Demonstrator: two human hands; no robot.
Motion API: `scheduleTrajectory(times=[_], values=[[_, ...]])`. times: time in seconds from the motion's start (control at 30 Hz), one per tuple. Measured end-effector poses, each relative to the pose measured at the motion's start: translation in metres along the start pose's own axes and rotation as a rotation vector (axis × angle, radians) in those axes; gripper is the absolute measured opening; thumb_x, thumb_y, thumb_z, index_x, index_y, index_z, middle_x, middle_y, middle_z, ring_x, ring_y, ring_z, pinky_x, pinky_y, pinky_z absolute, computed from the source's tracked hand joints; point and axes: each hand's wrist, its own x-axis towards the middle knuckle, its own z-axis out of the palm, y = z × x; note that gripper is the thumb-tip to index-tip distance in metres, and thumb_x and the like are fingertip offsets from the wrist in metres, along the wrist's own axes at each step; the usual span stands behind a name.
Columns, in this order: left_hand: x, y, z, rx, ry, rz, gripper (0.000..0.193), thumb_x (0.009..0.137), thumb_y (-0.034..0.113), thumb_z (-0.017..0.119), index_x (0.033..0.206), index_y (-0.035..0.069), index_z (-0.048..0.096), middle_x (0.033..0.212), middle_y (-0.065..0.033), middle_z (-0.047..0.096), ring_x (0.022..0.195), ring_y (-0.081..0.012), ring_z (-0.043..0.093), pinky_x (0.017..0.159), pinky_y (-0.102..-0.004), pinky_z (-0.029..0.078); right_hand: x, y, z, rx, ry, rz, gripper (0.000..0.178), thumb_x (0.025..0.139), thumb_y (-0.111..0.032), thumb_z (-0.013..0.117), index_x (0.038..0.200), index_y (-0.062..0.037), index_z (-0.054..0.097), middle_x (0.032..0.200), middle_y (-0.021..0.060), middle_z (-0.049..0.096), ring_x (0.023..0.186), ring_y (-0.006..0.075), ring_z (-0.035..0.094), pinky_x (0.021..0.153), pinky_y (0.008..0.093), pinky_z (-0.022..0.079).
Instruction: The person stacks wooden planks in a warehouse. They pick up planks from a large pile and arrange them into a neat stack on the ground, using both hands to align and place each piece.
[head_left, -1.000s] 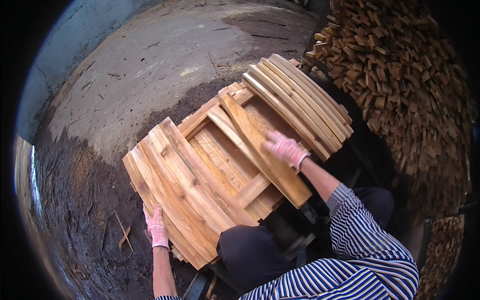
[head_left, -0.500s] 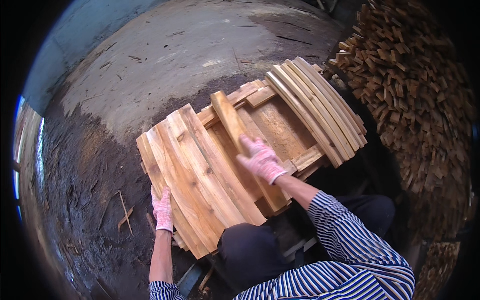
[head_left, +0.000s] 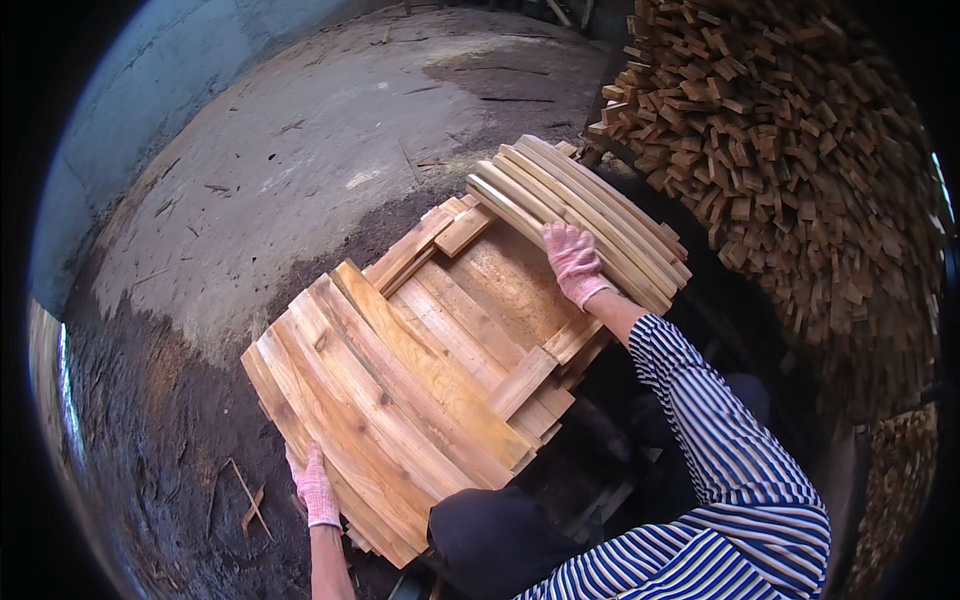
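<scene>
A low stack of curved wooden slats lies across in front of me, both hands in pink-and-white knit gloves. My right hand (head_left: 575, 265) is closed over the inner edge of the right-hand bundle of narrow slats (head_left: 615, 220), its fingertips curled round a slat. At the stack's left edge my left hand (head_left: 316, 488) lies along the side with its thumb apart; some fingers are partly hidden. Wide boards (head_left: 375, 415) lie side by side on the left, the innermost a yellowish board (head_left: 430, 370). Between the two groups, lower boards (head_left: 465, 315) show, with short crosswise pieces at their ends.
A tall heap of small wood pieces (head_left: 760, 140) rises at the right. Behind the stack is a grey concrete floor (head_left: 290, 170) with scattered splinters, bounded by a pale wall (head_left: 160, 110). Dark, damp ground (head_left: 150, 440) lies left. My dark-clothed knee (head_left: 495, 540) touches the front edge.
The yellowish board that my right hand held tilted now lies beside the left boards. That hand has let it go and moved right to the narrow slats. My view has shifted.
</scene>
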Motion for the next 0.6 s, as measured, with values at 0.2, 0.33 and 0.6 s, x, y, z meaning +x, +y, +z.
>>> scheduleTrajectory(times=[0.2,0.33,0.6], values=[[-0.009,0.009,-0.008,0.018,0.024,-0.026,0.071,0.099,0.026,0.068,0.157,0.01,0.031,0.141,-0.0144,0.055,0.12,-0.0248,0.057,0.102,-0.0377,0.047,0.017,-0.01,-0.055,0.39,-0.38,0.122,0.031,0.083,-0.018,0.066,0.111,-0.0073,0.058,0.116,0.0169,0.062,0.109,0.0343,0.063,0.088,0.0501,0.054],[-0.012,0.008,-0.012,0.058,0.04,-0.066,0.072,0.099,0.026,0.068,0.158,0.01,0.031,0.139,-0.0141,0.056,0.118,-0.0239,0.058,0.1,-0.0368,0.048,0.031,-0.002,-0.098,1.248,-0.535,0.075,0.069,0.079,-0.026,0.076,0.139,0.0011,0.055,0.123,0.0177,0.067,0.113,0.0307,0.063,0.101,0.0364,0.05],[0.004,0.006,-0.009,0.068,0.036,-0.072,0.072,0.098,0.024,0.069,0.157,0.009,0.033,0.132,-0.0134,0.061,0.112,-0.0226,0.062,0.097,-0.0348,0.051,-0.016,-0.174,-0.099,1.729,-1.0,0.033,0.027,0.103,-0.031,0.048,0.11,-0.0126,0.066,0.132,0.0171,0.059,0.132,0.0295,0.047,0.117,0.0395,0.033]])
